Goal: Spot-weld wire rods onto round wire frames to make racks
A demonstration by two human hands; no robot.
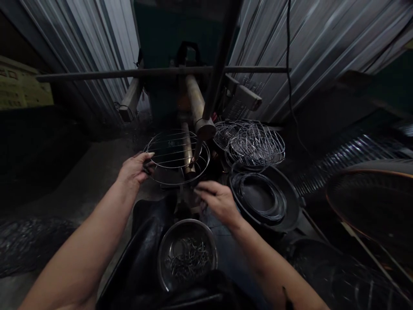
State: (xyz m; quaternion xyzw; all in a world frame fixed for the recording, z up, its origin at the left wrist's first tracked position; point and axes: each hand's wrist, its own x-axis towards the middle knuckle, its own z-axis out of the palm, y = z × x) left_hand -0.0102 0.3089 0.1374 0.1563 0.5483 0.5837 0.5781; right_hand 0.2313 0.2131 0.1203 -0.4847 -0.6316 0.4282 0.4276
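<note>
One round wire frame (pixel 170 167), gripped at its near left rim by the left hand (pixel 134 169); the right hand (pixel 219 201) is held apart, fingers curled near the frame, contents indiscernible. One metal bowl (pixel 190 230) of small metal pieces (pixel 190 260) is placed below, between both hands. One wire coil (pixel 278 202) is laid right of the right hand, with tangled wire frames (pixel 254 144) piled beyond.

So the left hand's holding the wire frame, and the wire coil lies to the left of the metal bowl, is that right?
Not quite: the head view shows the wire coil to the right of the metal bowl. The left hand is indeed holding the wire frame.
</note>
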